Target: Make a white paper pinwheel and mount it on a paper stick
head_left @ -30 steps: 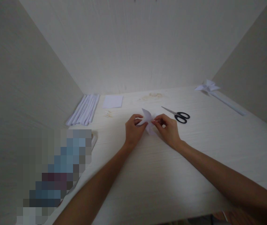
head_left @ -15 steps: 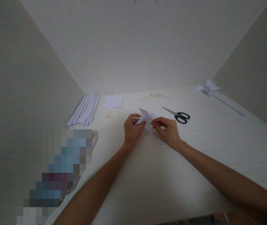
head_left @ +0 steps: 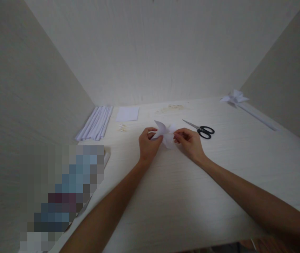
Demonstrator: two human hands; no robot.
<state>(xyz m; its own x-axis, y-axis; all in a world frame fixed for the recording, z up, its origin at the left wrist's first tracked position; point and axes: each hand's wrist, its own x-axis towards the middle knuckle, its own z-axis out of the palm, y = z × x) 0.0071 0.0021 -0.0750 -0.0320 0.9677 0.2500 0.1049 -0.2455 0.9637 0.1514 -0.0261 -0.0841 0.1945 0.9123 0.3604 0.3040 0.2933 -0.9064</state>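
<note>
A white paper pinwheel with curled blades is held just above the table's middle. My left hand pinches its left side between thumb and fingers. At the pinwheel's right side is my right hand, its thumb and fingertips pressed together close to the paper. A thin pale line seems to run from the pinwheel's centre toward those fingertips, but what they grip is too small to make out. Black-handled scissors lie just beyond my right hand, blades pointing left.
Several rolled white paper sticks lie at the left beside a square of white paper. Small cotton-tipped pieces rest in front of it. Pale scraps lie near the back wall. Another pinwheel on a paper stick lies at the right.
My right hand's fingertips have shifted a little to the right, away from the pinwheel's centre. The left hand keeps its hold on the paper.
</note>
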